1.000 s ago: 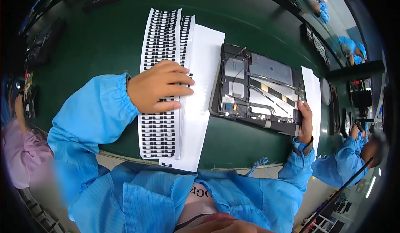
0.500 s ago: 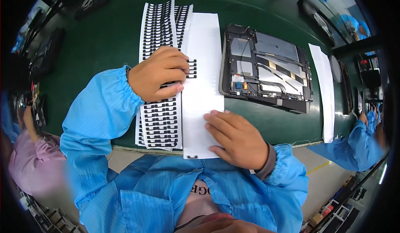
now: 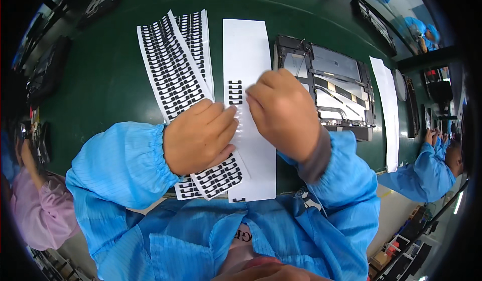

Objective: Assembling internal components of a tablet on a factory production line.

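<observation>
Two long sheets of black bracket-shaped stickers point(image 3: 175, 75) lie overlapping and aslant on the green table. My left hand point(image 3: 201, 138) is on them, its fingers bent and closed over the right edge of the upper sheet. To the right is a white backing strip point(image 3: 246, 45) carrying a short column of black stickers point(image 3: 235, 92) midway and one at its near end. My right hand point(image 3: 288, 113) is raised over the strip's right edge, fingers curled together beside that column. Anything between its fingertips is hidden.
An opened dark electronic device point(image 3: 341, 80) with flat cables stands right of the strip, partly behind my right hand. Farther right lie another white strip point(image 3: 386, 110) and a round grey disc point(image 3: 399, 84). Co-workers sit at both sides, one in a pink sleeve point(image 3: 47, 200).
The sticker sheets have swung aslant, their far ends shifting left, with my left hand lower on them. My right hand has lifted from the strip's near part, moved up and curled its fingers.
</observation>
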`<state>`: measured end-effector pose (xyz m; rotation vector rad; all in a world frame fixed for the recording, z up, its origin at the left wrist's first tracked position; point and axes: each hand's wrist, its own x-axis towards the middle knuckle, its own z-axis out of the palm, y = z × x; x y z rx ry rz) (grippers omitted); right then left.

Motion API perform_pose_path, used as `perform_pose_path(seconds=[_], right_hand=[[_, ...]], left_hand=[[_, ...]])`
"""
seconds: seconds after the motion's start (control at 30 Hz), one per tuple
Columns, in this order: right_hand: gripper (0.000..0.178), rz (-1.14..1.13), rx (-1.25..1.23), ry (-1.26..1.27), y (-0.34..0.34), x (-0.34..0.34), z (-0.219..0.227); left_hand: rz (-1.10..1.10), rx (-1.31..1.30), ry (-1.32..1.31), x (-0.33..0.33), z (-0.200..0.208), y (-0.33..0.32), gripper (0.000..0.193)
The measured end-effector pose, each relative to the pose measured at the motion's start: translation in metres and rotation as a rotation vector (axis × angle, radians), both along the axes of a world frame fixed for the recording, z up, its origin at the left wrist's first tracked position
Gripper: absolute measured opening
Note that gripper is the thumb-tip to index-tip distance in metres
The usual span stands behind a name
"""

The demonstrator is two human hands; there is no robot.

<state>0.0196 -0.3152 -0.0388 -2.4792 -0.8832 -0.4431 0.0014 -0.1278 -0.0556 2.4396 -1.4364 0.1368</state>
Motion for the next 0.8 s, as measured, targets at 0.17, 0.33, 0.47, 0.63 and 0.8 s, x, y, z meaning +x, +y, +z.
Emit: perform_pose_path(seconds=[0.17, 0.33, 0.47, 0.63, 0.8], right_hand=[[0.007, -0.114, -0.203, -0.104, 0.01, 0.018, -0.022], [0.014, -0.145, -0.137, 0.016, 0.02, 0.03, -0.023], [0.013, -0.185, -0.003, 0.126, 0.022, 0.032, -0.028], [0.007, -0.043, 0.132, -0.091, 0.024, 0.029, -0.03], [0.009, 0.03, 0.509, 0.221, -0.003, -0.02, 0.002]], left_hand=[[-0.044, -0.116, 0.101, 0.011, -0.011, 0.002, 0.05], [-0.085, -0.084, 0.189, 0.02, -0.006, 0.008, 0.052], [-0.087, -0.062, 0.166, 0.022, -0.007, 0.006, 0.051], [-0.153, -0.059, 0.129, 0.027, -0.003, 0.007, 0.043], [-0.199, -0.104, 0.176, 0.032, 0.003, 0.011, 0.03]])
